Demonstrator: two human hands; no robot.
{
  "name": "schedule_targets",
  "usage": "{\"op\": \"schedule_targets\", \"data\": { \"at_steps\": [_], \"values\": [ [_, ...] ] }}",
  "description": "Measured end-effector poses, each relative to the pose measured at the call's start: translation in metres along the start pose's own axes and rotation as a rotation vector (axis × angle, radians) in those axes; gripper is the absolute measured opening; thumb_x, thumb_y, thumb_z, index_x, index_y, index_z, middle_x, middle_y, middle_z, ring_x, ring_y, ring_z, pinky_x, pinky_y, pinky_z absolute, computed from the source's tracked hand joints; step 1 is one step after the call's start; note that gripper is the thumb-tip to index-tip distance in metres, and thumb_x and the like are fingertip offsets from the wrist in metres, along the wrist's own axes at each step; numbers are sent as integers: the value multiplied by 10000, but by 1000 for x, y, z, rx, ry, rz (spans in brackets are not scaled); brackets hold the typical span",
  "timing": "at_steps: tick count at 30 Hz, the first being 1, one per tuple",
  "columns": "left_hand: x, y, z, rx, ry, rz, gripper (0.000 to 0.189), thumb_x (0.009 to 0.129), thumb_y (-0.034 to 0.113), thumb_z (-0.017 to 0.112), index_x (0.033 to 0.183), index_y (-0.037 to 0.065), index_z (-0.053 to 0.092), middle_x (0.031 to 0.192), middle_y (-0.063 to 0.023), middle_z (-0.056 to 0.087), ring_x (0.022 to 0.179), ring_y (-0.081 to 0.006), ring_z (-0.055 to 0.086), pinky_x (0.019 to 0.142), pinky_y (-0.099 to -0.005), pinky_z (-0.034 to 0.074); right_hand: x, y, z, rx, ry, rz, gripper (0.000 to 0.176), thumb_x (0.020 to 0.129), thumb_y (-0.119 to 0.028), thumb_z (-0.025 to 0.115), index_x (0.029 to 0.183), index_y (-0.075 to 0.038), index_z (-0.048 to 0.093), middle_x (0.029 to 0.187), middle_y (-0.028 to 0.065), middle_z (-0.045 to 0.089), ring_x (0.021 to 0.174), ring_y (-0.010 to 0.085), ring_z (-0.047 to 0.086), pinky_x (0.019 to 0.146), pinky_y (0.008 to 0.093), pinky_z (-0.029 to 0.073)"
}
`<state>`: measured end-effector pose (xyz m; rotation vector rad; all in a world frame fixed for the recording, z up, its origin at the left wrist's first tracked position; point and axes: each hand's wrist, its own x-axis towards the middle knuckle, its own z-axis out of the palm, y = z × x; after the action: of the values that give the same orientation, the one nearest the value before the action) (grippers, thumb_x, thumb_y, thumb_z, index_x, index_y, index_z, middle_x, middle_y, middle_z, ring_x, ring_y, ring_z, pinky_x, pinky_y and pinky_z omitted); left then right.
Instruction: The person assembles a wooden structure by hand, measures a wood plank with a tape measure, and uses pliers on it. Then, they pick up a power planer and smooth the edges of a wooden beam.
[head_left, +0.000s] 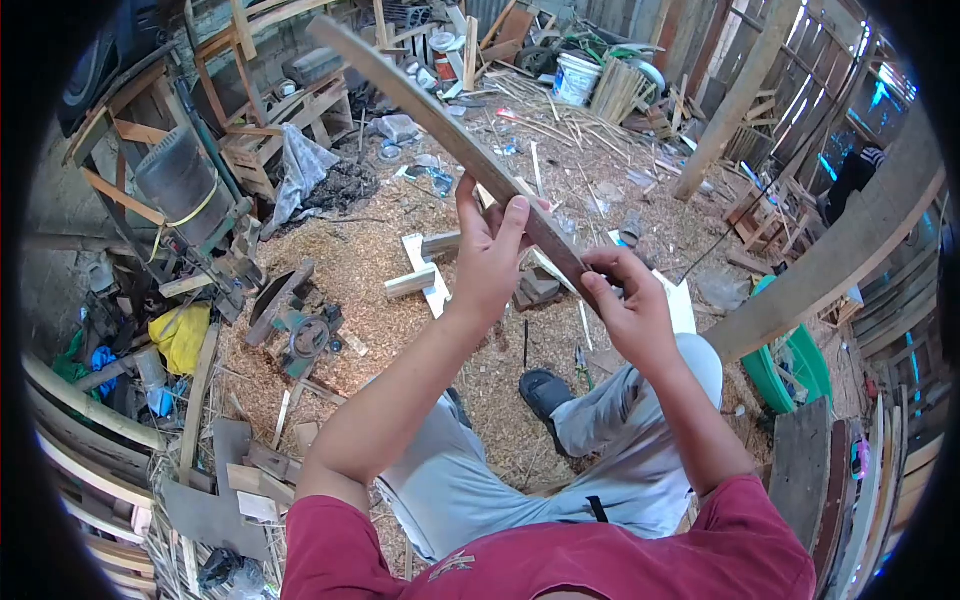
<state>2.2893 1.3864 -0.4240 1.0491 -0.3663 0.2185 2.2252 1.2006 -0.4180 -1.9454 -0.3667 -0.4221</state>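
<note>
A long, narrow wooden strip (440, 125) slants through the air in front of me, its far end up at the left. My left hand (490, 245) grips it near the middle, thumb on the near side. Around its lower right end, my right hand (628, 298) closes with thumb and fingers. Below the strip, pale wooden pieces (428, 275) lie joined or stacked on the floor. Short dark wood blocks (538, 288) sit just under my hands. How far the right fingers wrap behind the strip is hidden.
Sawdust and shavings (375, 400) cover the floor. A power tool (305, 340) lies at the left, near a motor (178, 180). A green basin (800, 365) stands behind a slanted post (830, 260) at the right. A white bucket (577, 80) is at the back.
</note>
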Motion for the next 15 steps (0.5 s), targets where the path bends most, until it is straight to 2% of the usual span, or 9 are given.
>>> {"op": "schedule_targets", "data": {
  "at_steps": [2,3,4,5,6,8,10,14,15],
  "values": [
    [0,-6,1,2,3,-53,570,1106,199,507,1561,101,177,1196,-167,674,1077,-230,693,947,-388,590,-2,11,-1,-37,-50,5,216,972,-93,700,1170,-7,696,1086,99,737,988,190,706,883,324,540],
    [-1,0,6,25,87,-100,439,1108,219,507,1480,91,313,1126,-133,684,1001,-210,699,885,-371,594,-2,15,-5,-63,-72,-1,227,973,-83,697,1187,-9,697,1112,83,730,1000,163,689,899,318,531],
    [1,-4,0,78,120,-117,373,1114,232,488,1431,89,353,1099,-116,669,952,-189,681,855,-358,587,-4,17,-8,-87,-89,-2,238,974,-74,694,1204,-12,697,1139,68,724,1012,135,673,915,312,523],
    [7,-6,-10,130,137,-130,315,1121,246,468,1382,87,393,1072,-99,654,904,-168,664,824,-345,580,-5,10,-14,-127,-45,17,258,962,-96,709,1208,-16,707,1155,79,732,1026,140,677,929,311,526],
    [14,-9,-14,173,138,-137,270,1127,259,449,1332,84,433,1045,-82,640,855,-147,647,794,-332,572,-4,8,-22,-124,-6,35,282,934,-152,728,1190,-34,722,1127,107,755,1086,212,698,931,358,522],
    [17,-3,-13,134,165,-143,216,1133,312,424,1181,107,475,997,-57,617,816,-137,622,734,-316,545,-6,14,-37,-104,96,-31,269,933,-154,728,1173,-33,723,1107,105,757,1059,205,702,899,355,531],
    [23,-11,-13,61,158,-143,243,1133,316,428,1243,103,467,947,-37,590,802,-138,609,712,-306,528,-10,-1,-56,-106,178,3,258,931,-159,730,1152,-26,722,1079,108,758,1034,202,708,884,356,537],
    [16,-48,-3,31,1,-286,281,1117,376,464,1178,106,507,935,-36,585,784,-142,588,678,-312,521,-47,-34,-98,-122,316,94,240,949,-131,712,1150,0,705,1069,88,746,1027,151,694,916,314,530],
    [12,-61,0,53,-50,-305,302,1121,377,454,1242,102,488,931,-30,577,780,-136,579,675,-310,508,-63,-36,-109,-148,368,55,237,948,-130,710,1144,2,704,1068,93,747,1022,156,697,917,320,533]
  ]
}}
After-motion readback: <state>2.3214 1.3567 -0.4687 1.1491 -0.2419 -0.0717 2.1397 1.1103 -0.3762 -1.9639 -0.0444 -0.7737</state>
